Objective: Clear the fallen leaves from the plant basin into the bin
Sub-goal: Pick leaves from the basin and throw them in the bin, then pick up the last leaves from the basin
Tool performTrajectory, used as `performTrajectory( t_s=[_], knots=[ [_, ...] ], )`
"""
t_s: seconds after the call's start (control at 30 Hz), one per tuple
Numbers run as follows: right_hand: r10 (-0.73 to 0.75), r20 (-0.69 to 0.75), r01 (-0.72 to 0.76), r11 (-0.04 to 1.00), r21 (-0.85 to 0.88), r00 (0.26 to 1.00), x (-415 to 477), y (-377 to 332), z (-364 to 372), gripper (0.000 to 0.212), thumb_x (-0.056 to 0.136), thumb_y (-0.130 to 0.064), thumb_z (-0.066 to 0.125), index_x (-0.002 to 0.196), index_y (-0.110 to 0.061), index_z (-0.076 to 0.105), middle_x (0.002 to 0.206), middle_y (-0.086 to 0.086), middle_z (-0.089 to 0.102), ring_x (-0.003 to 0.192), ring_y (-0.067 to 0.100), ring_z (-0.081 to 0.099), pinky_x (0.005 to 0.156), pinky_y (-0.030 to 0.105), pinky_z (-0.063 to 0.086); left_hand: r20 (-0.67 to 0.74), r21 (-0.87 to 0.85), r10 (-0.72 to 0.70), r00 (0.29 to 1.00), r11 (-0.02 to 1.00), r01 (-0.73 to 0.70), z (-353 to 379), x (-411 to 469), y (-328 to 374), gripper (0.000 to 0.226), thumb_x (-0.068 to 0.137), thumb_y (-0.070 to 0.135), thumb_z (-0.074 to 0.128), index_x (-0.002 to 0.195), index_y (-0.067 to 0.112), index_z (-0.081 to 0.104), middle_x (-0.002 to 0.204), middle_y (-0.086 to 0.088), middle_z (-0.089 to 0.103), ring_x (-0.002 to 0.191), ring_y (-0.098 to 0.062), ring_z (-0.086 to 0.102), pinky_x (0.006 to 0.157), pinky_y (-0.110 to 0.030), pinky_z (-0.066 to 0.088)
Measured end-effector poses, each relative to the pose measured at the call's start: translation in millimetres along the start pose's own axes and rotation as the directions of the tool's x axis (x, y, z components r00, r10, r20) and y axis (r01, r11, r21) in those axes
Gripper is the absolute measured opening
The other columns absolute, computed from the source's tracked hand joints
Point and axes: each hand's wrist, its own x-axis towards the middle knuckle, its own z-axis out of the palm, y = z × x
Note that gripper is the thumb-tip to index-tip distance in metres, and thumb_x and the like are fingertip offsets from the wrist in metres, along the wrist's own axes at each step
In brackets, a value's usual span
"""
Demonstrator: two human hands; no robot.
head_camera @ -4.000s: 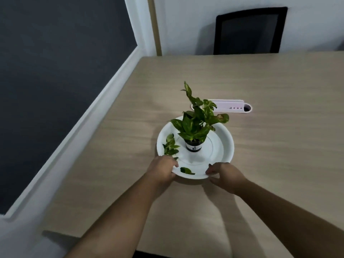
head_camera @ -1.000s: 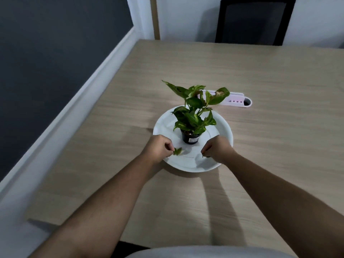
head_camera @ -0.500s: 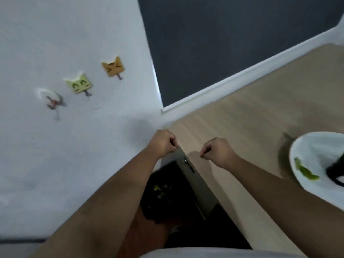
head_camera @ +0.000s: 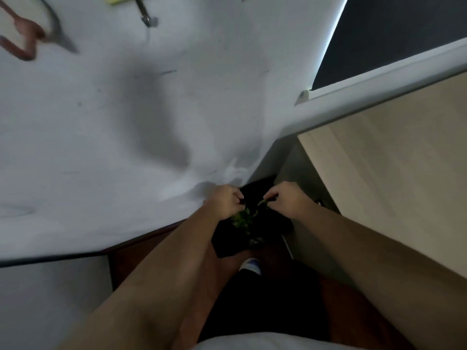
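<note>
1. Two bare forearms reach forward and down from the bottom of the view, above a strip of white shirt and dark trousers; a shoe toe shows on the reddish-brown floor between them.
2. The left hand is curled shut, fingers pinched together over a bunch of green leaves hanging just below it.
3. The right hand is likewise closed, its fingertips pinching a thin green leaf sprig that points toward the left hand.
4. Both hands hover close together, not touching, right above the black bin, which stands on the floor beside the table edge; the leaves hang over its dark opening.
5. The pale wooden table fills the right side; the plant basin is out of view.
6. Beyond, a white wall carries blurred hooks near the top, and a dark panel sits at upper right.
</note>
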Motion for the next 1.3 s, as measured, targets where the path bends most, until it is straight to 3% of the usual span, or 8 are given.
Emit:
performTrajectory(
  t_s=[0.13,0.27,0.5,0.73,0.9,1.03,1.13,1.3],
  knots=[
    [0.004,0.071,-0.004,1.000,0.002,0.997,16,4,12,0.033,0.089,-0.005,0.052,0.119,-0.012,0.063,0.129,0.010,0.060,0.115,0.022,0.058,0.096,0.022,0.043,0.015,-0.011,-0.022,1.000,1.000,0.022,-7,17,-15,0.027,0.087,0.015,0.063,0.114,0.010,0.065,0.115,-0.007,0.067,0.105,-0.021,0.064,0.086,-0.020,0.046],
    [0.014,0.035,-0.015,0.999,0.045,0.999,8,2,2,0.031,0.090,-0.003,0.049,0.115,-0.013,0.065,0.130,0.011,0.059,0.115,0.024,0.058,0.099,0.029,0.046,0.002,0.043,-0.018,1.000,0.999,0.017,-17,9,-14,0.023,0.089,0.011,0.057,0.109,0.011,0.068,0.114,-0.010,0.070,0.104,-0.021,0.065,0.087,-0.020,0.045],
    [-0.039,-0.224,0.063,0.993,0.103,0.974,-47,-6,-66,0.021,0.086,-0.010,0.056,0.102,-0.013,0.070,0.113,0.008,0.070,0.103,0.022,0.065,0.097,0.027,0.048,-0.103,0.175,0.136,0.985,0.978,-0.117,-41,-27,58,0.020,0.086,0.010,0.057,0.099,0.014,0.072,0.108,-0.007,0.072,0.098,-0.022,0.067,0.085,-0.021,0.047],
    [0.061,-0.476,0.016,0.988,0.156,0.877,-171,74,-124,0.022,0.082,-0.003,0.054,0.093,-0.008,0.072,0.101,0.011,0.073,0.094,0.023,0.065,0.081,0.017,0.041,-0.110,0.342,0.429,0.896,0.863,-0.372,-1,-70,200,0.020,0.082,0.015,0.058,0.094,0.021,0.073,0.104,-0.002,0.073,0.098,-0.020,0.067,0.094,-0.032,0.051],
    [0.287,-0.586,-0.127,0.946,0.298,0.758,-275,169,-127,0.021,0.083,-0.005,0.054,0.090,-0.012,0.072,0.095,0.008,0.073,0.084,0.021,0.064,0.075,0.019,0.042,0.075,0.417,0.565,0.822,0.731,-0.540,96,-105,289,0.017,0.083,0.017,0.061,0.097,0.020,0.071,0.102,-0.003,0.073,0.095,-0.020,0.067,0.088,-0.033,0.054],
    [0.448,-0.610,-0.226,0.885,0.407,0.654,-343,235,-113,0.019,0.082,-0.005,0.055,0.086,-0.009,0.074,0.091,0.014,0.074,0.087,0.029,0.066,0.074,0.027,0.046,0.198,0.457,0.623,0.756,0.624,-0.634,171,-130,339,0.020,0.083,0.018,0.060,0.100,0.019,0.070,0.103,-0.004,0.073,0.096,-0.022,0.066,0.087,-0.033,0.054],
    [0.552,-0.613,-0.265,0.825,0.499,0.566,-375,269,-101,0.021,0.083,-0.003,0.055,0.088,-0.008,0.075,0.095,0.010,0.075,0.092,0.024,0.066,0.077,0.017,0.040,0.264,0.486,0.644,0.718,0.554,-0.676,208,-140,370,0.020,0.082,0.019,0.061,0.100,0.019,0.070,0.103,-0.005,0.072,0.096,-0.023,0.066,0.087,-0.035,0.054],
    [0.628,-0.571,-0.267,0.761,0.591,0.528,-379,297,-88,0.021,0.083,-0.005,0.054,0.090,-0.008,0.074,0.096,0.010,0.075,0.090,0.023,0.066,0.079,0.025,0.048,0.314,0.530,0.662,0.681,0.472,-0.704,240,-127,406,0.016,0.082,0.023,0.062,0.094,0.017,0.070,0.096,-0.006,0.071,0.089,-0.025,0.067,0.081,-0.037,0.056]
  ],
)
